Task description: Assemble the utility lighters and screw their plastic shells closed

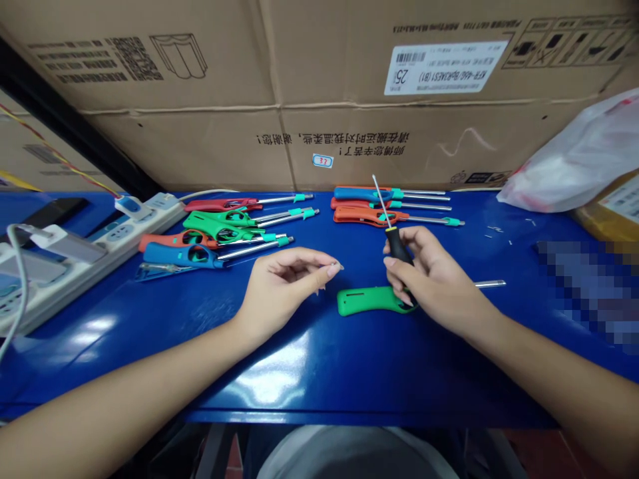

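My right hand (424, 266) is closed round the black handle of a screwdriver (398, 245), its metal shaft pointing up and away. Beneath that hand a green gas lighter (369, 301) lies on the blue table (279, 332); the hand covers its middle, and its metal tube shows on the right. To the left of the lighter, above the table, my left hand (294, 279) pinches thumb and forefinger together. Something tiny may be at the fingertips, too small to name.
Several coloured lighters (219, 226) lie at the back left, others (372, 214) at the back centre. A power strip (114, 239) with plugs runs along the left. A cardboard box (210, 146) stands behind; a plastic bag (574, 153) and small bits (494, 229) are at the right.
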A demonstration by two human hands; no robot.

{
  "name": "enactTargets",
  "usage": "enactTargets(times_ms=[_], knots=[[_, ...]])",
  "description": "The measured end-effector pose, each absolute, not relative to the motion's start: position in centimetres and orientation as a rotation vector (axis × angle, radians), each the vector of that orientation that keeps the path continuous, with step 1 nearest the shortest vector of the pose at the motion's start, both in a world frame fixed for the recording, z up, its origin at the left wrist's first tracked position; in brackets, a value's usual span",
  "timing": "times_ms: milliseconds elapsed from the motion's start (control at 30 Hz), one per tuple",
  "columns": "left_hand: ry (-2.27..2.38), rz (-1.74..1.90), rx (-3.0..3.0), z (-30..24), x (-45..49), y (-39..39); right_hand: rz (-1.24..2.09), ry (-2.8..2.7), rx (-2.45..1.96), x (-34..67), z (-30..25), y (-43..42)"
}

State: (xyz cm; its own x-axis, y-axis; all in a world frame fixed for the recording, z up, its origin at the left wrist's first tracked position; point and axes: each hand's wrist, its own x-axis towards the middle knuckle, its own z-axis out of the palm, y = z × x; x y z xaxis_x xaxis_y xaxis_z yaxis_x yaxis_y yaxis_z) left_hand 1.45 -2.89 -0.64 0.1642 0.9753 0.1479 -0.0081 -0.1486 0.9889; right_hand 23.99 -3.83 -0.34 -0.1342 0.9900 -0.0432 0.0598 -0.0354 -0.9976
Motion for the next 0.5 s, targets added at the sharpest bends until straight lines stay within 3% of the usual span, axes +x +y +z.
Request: enactTargets(times_ms=[267,500], knots=[[0.979,1.136,1.523,-1.5,1.2,-2.7,0.886,-1.269,-1.113,25.4,1.8,-2.3],[0.951,1.097,1.621,-1.6,1.4,-3.1,1.047,-1.132,-1.065,26.2,1.8,-2.5]])
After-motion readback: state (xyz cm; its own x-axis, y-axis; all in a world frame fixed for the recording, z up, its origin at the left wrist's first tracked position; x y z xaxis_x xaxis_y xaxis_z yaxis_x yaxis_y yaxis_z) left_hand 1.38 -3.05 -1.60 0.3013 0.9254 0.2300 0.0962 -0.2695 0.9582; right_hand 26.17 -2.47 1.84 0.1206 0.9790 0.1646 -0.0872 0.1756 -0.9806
